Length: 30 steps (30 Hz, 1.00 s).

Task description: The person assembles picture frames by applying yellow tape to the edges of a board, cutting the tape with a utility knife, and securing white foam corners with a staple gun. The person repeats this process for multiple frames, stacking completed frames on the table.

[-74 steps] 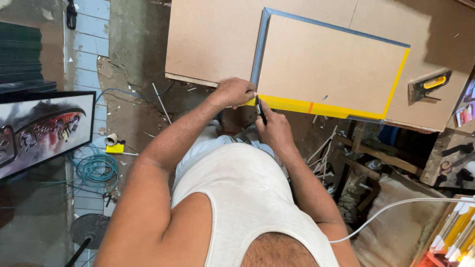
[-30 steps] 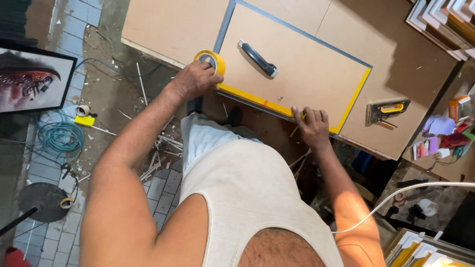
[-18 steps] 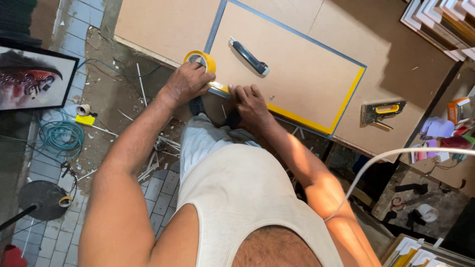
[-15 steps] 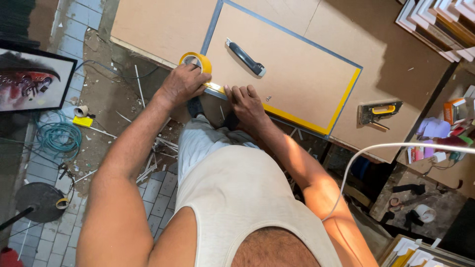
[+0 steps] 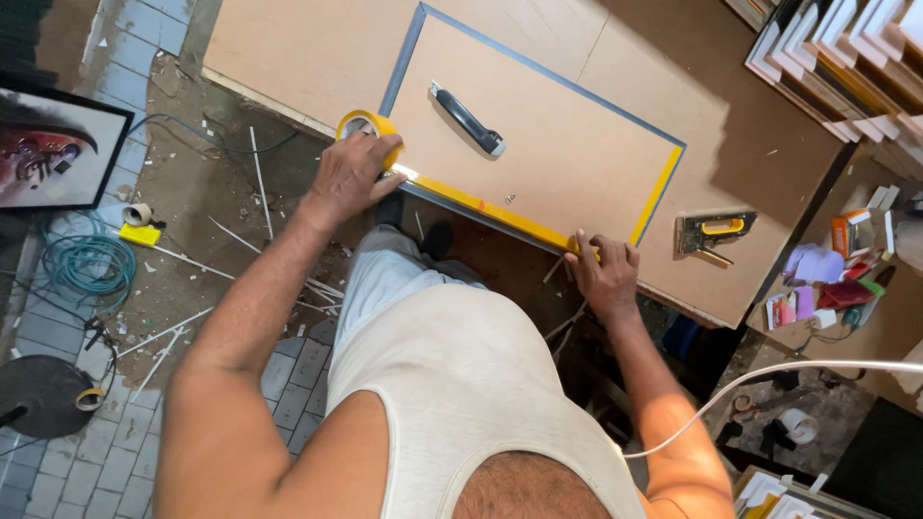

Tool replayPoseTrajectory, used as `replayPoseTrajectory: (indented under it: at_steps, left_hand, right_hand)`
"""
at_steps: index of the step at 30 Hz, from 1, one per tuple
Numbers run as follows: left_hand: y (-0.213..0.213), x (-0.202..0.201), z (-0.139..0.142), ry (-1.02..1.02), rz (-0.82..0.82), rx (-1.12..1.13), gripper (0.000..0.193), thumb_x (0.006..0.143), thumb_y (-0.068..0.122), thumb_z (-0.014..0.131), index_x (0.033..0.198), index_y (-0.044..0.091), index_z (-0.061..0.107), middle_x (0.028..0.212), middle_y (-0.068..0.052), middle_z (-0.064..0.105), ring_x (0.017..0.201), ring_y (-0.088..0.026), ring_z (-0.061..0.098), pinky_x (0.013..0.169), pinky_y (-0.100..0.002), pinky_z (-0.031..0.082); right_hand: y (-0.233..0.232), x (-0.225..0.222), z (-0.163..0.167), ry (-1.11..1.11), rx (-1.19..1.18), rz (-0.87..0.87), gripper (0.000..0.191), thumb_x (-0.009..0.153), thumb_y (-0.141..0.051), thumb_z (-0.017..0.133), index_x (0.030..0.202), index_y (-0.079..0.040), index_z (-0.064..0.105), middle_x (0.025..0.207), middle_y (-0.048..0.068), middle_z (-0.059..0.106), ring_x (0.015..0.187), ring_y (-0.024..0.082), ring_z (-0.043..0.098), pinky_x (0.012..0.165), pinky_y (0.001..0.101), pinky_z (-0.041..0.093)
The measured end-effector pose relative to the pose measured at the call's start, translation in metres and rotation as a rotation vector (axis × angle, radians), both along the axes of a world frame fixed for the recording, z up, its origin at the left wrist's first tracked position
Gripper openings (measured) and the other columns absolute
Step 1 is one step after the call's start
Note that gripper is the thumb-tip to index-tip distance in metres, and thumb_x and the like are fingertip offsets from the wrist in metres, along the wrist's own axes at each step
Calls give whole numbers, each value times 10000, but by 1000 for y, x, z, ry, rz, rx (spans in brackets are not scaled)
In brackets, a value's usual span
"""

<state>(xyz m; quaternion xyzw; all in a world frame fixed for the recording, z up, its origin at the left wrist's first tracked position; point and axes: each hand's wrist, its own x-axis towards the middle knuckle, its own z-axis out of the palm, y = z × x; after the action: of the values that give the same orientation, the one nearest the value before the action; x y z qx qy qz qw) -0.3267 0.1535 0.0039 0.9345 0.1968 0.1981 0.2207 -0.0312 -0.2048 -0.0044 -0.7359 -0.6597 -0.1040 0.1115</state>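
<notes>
While left hand [image 5: 348, 176] grips the yellow tape roll [image 5: 365, 126] at the frame's [image 5: 538, 125] near-left corner, right hand [image 5: 603, 273] presses flat on the taped edge's far end.

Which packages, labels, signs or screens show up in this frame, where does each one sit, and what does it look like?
No signs or screens show.
Small packages: right edge, below the table; a huddle of orange, purple, pink and green packs, too small to tell apart.
Framed picture: far left, on the floor; black frame, red and dark image on a pale ground.
Yellow tape roll: under the left hand, at the board's near left corner; no label visible.
</notes>
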Motion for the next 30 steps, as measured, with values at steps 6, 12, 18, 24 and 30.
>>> replayPoseTrajectory:
  at_steps: [6, 12, 18, 24, 30]
  left_hand:
    - [-47, 13, 19, 8, 295, -621, 267, 1011, 220, 681, 1260, 148, 618, 916, -131, 756, 811, -250, 760, 733, -380, 594]
    - [-69, 15, 28, -332, 238, -795, 259, 1000, 132, 632, 1253, 114, 579, 1001, -90, 756, 878, -203, 775, 755, -320, 624]
    - [-55, 2, 31, -342, 330, -639, 260, 1003, 140, 642, 1254, 123, 578, 1044, -100, 769, 918, -244, 792, 763, -344, 634]
    - [-47, -19, 4, -145, 499, -652, 510, 913, 280, 713, 1353, 83, 546, 994, -180, 743, 868, -375, 735, 721, -451, 589]
    - [-33, -60, -57, 50, 677, -775, 287, 872, 282, 761, 1036, 51, 715, 898, -209, 755, 807, -376, 742, 718, -437, 581]
  right_hand:
    - [106, -52, 37, 437, 172, -4, 400, 927, -151, 821, 1283, -43, 675, 1173, 132, 656, 1051, 306, 622, 937, 417, 483]
    - [208, -92, 52, 1150, 29, 170, 310, 908, -98, 837, 1171, -2, 703, 1098, 105, 699, 948, 195, 680, 843, 308, 550]
    - [248, -108, 47, 1249, -123, 185, 115, 939, -69, 804, 975, -9, 713, 912, 73, 698, 839, 151, 657, 772, 276, 535]
    - [292, -86, 35, 966, 38, 203, 128, 909, -26, 838, 910, 3, 713, 834, 77, 649, 746, 140, 594, 641, 293, 474]
    - [380, -11, 25, 933, 55, 61, 112, 903, -53, 864, 965, -9, 782, 894, 61, 681, 791, 119, 620, 667, 271, 515]
